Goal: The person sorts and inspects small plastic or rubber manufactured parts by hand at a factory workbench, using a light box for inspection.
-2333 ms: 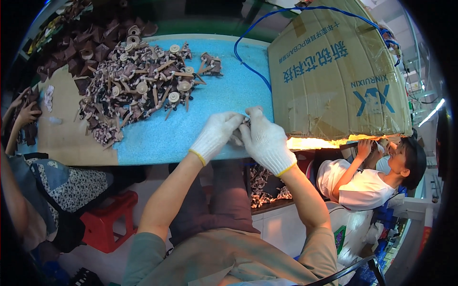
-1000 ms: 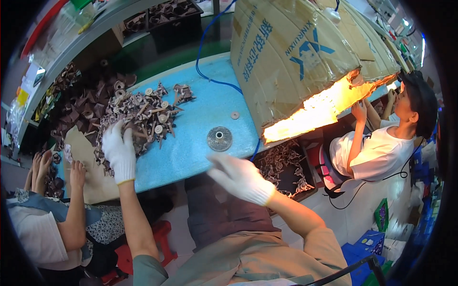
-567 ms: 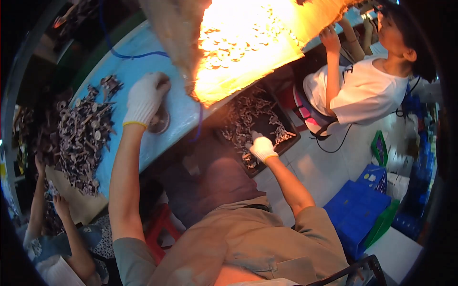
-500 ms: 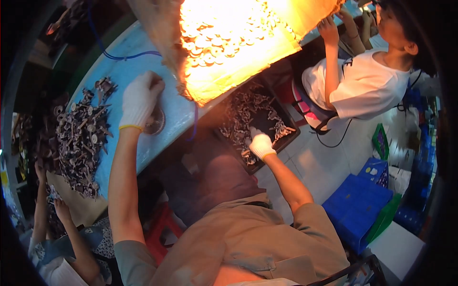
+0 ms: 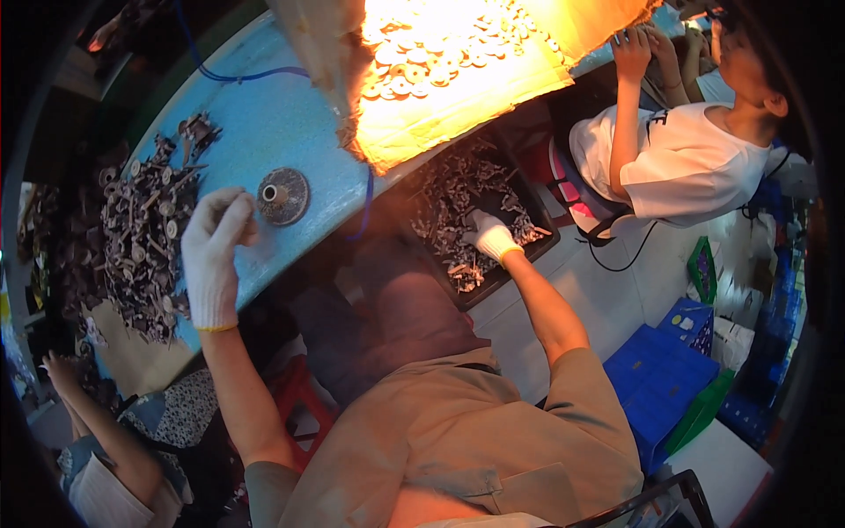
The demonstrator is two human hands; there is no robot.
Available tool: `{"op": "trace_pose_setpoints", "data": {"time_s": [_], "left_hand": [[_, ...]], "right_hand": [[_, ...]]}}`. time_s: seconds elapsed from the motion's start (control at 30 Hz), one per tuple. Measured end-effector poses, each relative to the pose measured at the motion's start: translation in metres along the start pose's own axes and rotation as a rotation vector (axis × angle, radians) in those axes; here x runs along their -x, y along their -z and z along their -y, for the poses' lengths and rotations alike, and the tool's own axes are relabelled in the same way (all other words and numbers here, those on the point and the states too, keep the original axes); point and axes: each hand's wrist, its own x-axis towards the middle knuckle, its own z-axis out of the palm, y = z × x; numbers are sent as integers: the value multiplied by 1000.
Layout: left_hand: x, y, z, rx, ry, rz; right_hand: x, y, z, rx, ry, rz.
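My left hand [image 5: 216, 255], in a white knit glove with a yellow cuff edge, is raised over the front edge of the blue table. Its fingers are pinched together; whatever they hold, if anything, cannot be made out. Just beyond its fingertips, a dark speckled round base [image 5: 295, 209] with a raised ring-shaped hub sits on the tabletop. My right hand [image 5: 495, 239], gloved alike, reaches down into a black tray [image 5: 547, 236] of small brownish parts [image 5: 444, 198]. Its fingers curl among those parts, and their tips are partly hidden.
Left of the round base, a heap of dark stems and discs [image 5: 145, 238] covers the blue table [image 5: 255, 114]. A brightly lit cardboard box [image 5: 458, 123] holds many discs. One co-worker [image 5: 695, 158] stands right, another [image 5: 114, 449] lower left. Blue bins [image 5: 656, 378] stand on the floor.
My left hand has drawn back from the round base toward me and left, uncovering it. My right hand stays in the tray, shifted only slightly. The whole view has shifted a little.
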Motion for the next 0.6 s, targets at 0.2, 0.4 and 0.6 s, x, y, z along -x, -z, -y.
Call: {"op": "trace_pose_setpoints", "data": {"time_s": [0.2, 0.4, 0.6], "left_hand": [[-8, -14, 24, 141, 45, 64], [-20, -26, 33, 208, 55, 120], [-29, -17, 34, 79, -17, 151]], "right_hand": [[15, 17, -6, 88, 30, -195], [45, 36, -94, -1594, -206, -79], [109, 72, 125, -1832, 104, 188]]}}
